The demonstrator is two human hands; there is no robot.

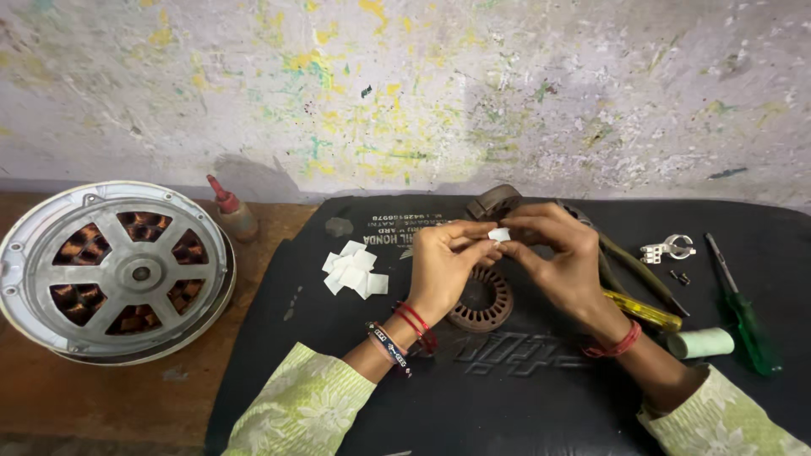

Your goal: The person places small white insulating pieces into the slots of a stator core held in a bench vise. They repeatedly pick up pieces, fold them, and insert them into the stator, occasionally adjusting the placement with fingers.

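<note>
Both hands meet over the middle of the black mat (507,405), pinching one small white paper slip (499,234) between fingertips. The left hand (443,268) grips it from the left, the right hand (562,262) from the right, so most of the slip is covered and I can't really tell its shape.

Right under the hands sits a rusty stator ring (481,301), its right side hidden behind the right palm. Near the mat's right edge there's a pale green roll (701,342) and a green-handled screwdriver (742,312). A yellow-handled tool (642,311) pokes out from under the right wrist, tip hidden. Pliers (634,266) run behind that hand too, half blocked.

Left of the hands lies a little pile of white paper pieces (353,270). Off the mat, at the table's left edge, is a big round motor housing (114,272) with copper windings showing through. Further back is a small bottle with a red nozzle (232,211), and a dark curved part (494,201) at the mat's far edge, mostly hidden by fingers.
</note>
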